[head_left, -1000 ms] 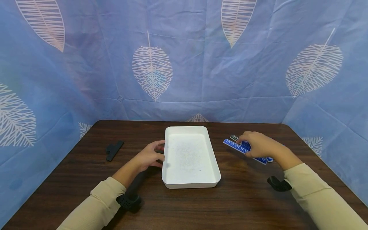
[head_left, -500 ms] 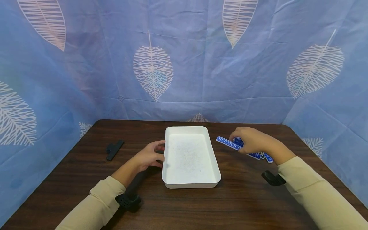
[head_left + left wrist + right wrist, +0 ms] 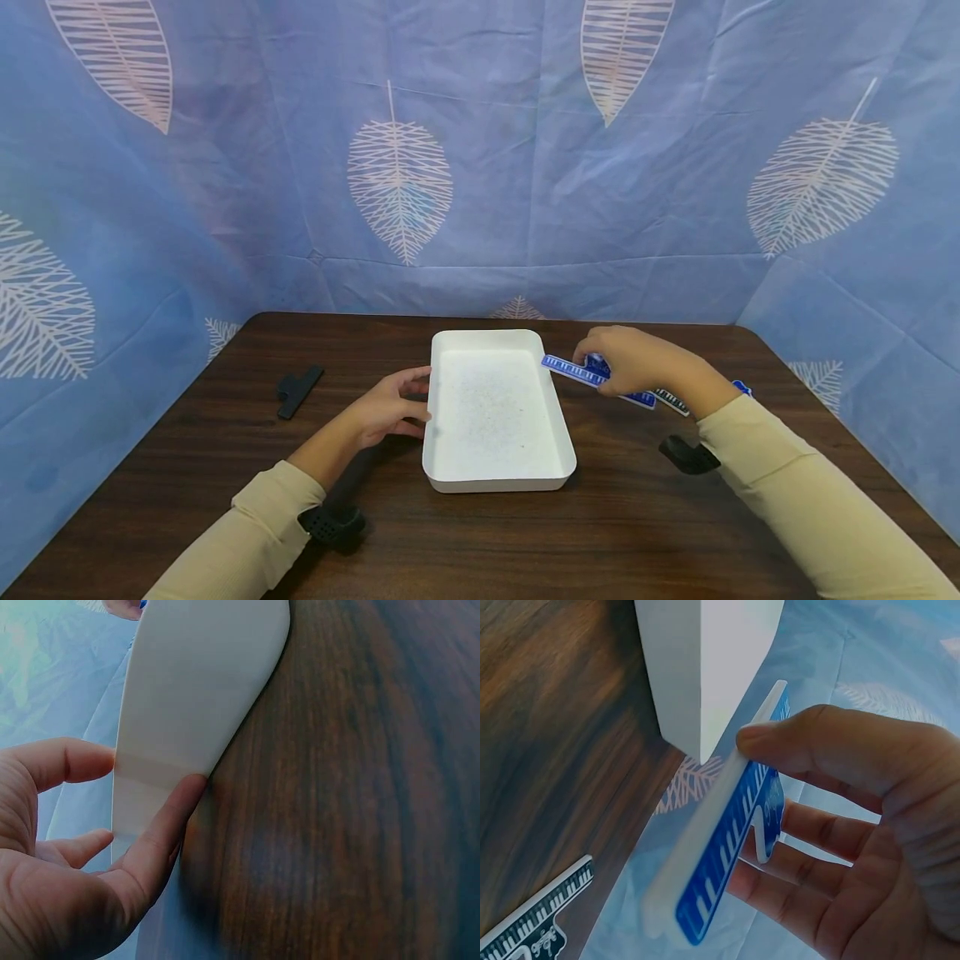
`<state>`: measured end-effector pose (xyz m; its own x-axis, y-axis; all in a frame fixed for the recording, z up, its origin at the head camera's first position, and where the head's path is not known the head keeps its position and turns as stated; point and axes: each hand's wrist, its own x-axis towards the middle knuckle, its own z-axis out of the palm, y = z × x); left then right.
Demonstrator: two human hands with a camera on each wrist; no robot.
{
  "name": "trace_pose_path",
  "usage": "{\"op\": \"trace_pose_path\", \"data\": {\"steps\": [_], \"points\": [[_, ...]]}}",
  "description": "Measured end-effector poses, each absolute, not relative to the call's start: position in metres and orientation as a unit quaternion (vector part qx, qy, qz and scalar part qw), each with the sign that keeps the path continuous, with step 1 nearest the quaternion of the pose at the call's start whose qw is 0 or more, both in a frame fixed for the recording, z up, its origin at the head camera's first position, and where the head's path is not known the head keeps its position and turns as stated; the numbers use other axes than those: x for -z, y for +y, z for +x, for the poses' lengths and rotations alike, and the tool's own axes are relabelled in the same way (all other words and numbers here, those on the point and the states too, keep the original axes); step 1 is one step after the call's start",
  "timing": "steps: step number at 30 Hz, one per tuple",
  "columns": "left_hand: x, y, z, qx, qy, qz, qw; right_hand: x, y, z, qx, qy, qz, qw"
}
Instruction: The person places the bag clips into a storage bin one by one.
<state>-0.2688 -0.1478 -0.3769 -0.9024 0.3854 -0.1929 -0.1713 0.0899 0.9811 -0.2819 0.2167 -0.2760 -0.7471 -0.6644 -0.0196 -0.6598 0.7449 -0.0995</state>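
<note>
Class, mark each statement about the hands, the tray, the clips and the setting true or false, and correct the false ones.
1. The right hand holds a blue clip. True.
2. The left hand touches the side of the tray. True.
3. The held blue clip lies flat on the tray's floor. False: it is pinched in the right hand's fingers.
4. In the head view, the plain black clip lies left of the tray. True.
5. The table is bright white. False: the table is dark brown.
6. The backdrop is plain red. False: the backdrop is blue with pale leaf shapes.
</note>
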Motion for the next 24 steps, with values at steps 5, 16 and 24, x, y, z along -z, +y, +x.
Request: {"op": "trace_pose_path", "data": {"steps": [5,16,24], "points": [[0.377,-0.150,-0.268,-0.673,0.703,0.088,0.213,0.274,0.206,-0.284,0.045,0.929,-0.366,0.037],[0.378,-0.151,-0.268,-0.679,0.694,0.090,0.220,0.273,0.182,-0.286,0.030,0.926,-0.372,0.051],[0.378,-0.151,-0.268,-0.685,0.690,0.082,0.220,0.272,0.170,-0.291,0.022,0.926,-0.372,0.058]]}}
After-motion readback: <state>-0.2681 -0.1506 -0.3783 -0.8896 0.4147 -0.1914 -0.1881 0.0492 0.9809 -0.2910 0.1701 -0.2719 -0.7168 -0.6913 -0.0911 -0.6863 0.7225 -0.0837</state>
